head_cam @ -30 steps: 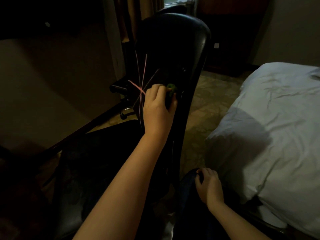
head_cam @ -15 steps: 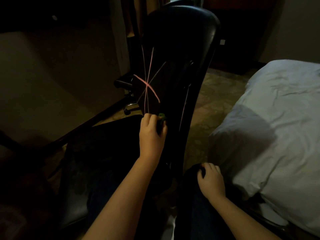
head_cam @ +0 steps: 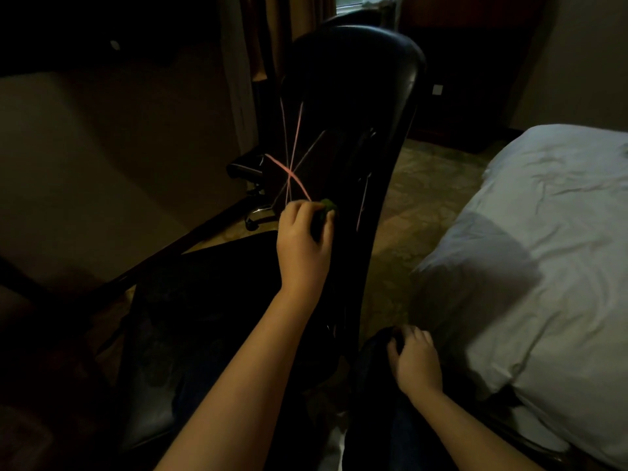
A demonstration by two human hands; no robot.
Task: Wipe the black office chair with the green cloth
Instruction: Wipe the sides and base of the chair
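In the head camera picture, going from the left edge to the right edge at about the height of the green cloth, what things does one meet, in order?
Beige wall → left hand → green cloth → black office chair backrest edge → patterned floor → white bed.

The green cloth [head_cam: 328,207] is mostly hidden inside the left hand [head_cam: 303,246]; only a small tuft shows. The chair [head_cam: 353,107] seat is lost in darkness. The bed [head_cam: 543,253] runs off the right edge.
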